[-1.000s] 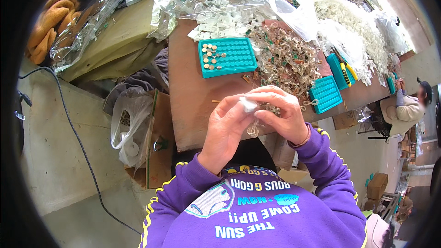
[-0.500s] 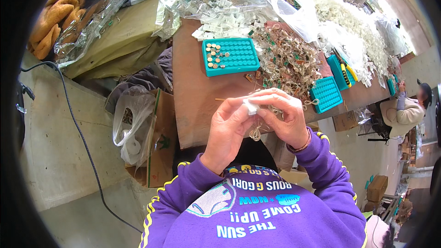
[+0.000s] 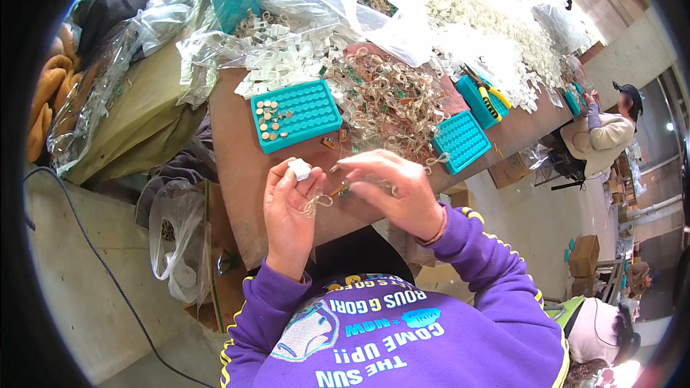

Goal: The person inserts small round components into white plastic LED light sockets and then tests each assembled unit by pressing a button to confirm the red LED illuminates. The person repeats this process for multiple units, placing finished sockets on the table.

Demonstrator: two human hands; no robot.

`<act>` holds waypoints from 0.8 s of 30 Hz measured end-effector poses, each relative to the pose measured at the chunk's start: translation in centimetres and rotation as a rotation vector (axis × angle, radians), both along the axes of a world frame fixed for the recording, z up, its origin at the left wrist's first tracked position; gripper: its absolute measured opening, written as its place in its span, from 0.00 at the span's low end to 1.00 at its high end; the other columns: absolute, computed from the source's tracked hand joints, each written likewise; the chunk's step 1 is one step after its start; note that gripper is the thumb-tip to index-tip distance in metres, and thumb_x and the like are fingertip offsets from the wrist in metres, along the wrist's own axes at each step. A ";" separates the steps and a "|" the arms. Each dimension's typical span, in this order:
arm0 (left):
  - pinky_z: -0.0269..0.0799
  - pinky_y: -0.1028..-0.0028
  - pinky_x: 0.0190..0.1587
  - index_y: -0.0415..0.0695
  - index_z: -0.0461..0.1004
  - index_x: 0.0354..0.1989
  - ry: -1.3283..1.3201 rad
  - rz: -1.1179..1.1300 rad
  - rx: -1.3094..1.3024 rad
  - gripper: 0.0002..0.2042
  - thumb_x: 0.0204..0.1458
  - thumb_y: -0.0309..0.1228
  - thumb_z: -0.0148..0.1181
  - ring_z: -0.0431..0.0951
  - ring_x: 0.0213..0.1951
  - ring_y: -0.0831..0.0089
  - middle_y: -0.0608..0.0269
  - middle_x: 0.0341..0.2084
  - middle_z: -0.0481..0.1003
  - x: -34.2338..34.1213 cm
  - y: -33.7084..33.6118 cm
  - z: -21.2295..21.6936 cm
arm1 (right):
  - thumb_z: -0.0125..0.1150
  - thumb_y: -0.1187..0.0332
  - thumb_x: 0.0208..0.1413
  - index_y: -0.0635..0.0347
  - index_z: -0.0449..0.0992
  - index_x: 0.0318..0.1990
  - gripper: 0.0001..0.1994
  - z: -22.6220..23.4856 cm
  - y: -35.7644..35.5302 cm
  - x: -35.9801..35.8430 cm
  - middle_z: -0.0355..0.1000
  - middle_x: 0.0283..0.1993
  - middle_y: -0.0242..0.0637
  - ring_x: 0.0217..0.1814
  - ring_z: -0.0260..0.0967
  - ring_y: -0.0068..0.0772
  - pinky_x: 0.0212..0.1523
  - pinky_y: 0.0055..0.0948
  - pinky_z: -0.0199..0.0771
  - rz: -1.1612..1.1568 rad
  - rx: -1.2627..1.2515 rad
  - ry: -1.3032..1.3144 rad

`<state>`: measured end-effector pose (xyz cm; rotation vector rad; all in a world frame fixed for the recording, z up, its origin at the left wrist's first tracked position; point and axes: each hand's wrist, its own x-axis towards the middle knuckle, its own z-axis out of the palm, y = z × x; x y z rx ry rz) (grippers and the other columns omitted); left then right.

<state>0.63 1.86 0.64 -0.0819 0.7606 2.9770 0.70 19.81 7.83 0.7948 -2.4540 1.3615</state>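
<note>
My left hand (image 3: 289, 205) pinches a small white plastic block (image 3: 300, 169) between thumb and fingertips. A loop of thin pale wire (image 3: 316, 203) hangs beside its palm. Off to the right, my right hand (image 3: 399, 188) hovers over the table's front part, its thumb and fingers apart and nothing plainly held. Just beyond both hands stands a teal tray (image 3: 296, 115) with several round silver and gold button-like discs in its left hollows. Right of that tray spreads a heap of clear wire coils with small green parts (image 3: 392, 97).
White plastic pieces (image 3: 287, 61) are piled at the back of the brown table (image 3: 237, 165). Yellow-handled pliers (image 3: 492, 100) lie on a teal tray at right, near another teal tray (image 3: 461, 142). A cardboard box with a plastic bag (image 3: 176, 244) stands at left. A co-worker (image 3: 607, 129) sits at right.
My hands, together at the white block before, have parted. The left keeps the block; the right has moved away from it with its fingers spread. The whole view has shifted.
</note>
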 end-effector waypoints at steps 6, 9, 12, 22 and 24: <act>0.76 0.65 0.51 0.40 0.68 0.48 0.029 -0.002 -0.061 0.09 0.61 0.26 0.50 0.78 0.44 0.65 0.58 0.40 0.75 0.5 -0.3 -1.1 | 0.62 0.76 0.53 0.63 0.80 0.43 0.10 0.7 6.6 -1.8 0.78 0.39 0.39 0.39 0.76 0.31 0.44 0.27 0.74 -0.267 0.183 0.057; 0.75 0.65 0.51 0.39 0.69 0.47 0.055 -0.017 -0.057 0.08 0.60 0.25 0.51 0.78 0.45 0.66 0.57 0.41 0.75 0.6 -0.2 -0.9 | 0.61 0.75 0.55 0.62 0.80 0.43 0.09 0.6 11.2 -4.4 0.78 0.40 0.40 0.35 0.76 0.28 0.38 0.25 0.76 -0.450 0.176 0.098; 0.75 0.65 0.51 0.40 0.68 0.48 0.079 -0.029 -0.073 0.09 0.60 0.26 0.51 0.77 0.45 0.66 0.57 0.41 0.74 0.4 -0.1 -0.7 | 0.61 0.73 0.56 0.62 0.80 0.44 0.09 0.9 16.4 -7.4 0.79 0.38 0.40 0.35 0.76 0.26 0.37 0.24 0.76 -0.644 0.200 -0.028; 0.75 0.66 0.52 0.39 0.69 0.46 0.072 -0.023 -0.045 0.08 0.59 0.24 0.52 0.78 0.45 0.67 0.56 0.41 0.75 0.4 0.0 -0.6 | 0.61 0.64 0.53 0.55 0.82 0.41 0.11 -3.3 22.5 -17.5 0.79 0.38 0.44 0.39 0.78 0.40 0.43 0.32 0.76 -0.588 0.690 -0.079; 0.75 0.66 0.52 0.39 0.69 0.46 0.075 -0.025 -0.050 0.08 0.59 0.24 0.53 0.78 0.45 0.67 0.55 0.41 0.75 0.4 0.0 -0.6 | 0.61 0.60 0.53 0.52 0.82 0.40 0.11 -4.3 22.4 -18.9 0.78 0.36 0.43 0.39 0.77 0.44 0.43 0.37 0.76 -0.623 0.791 -0.083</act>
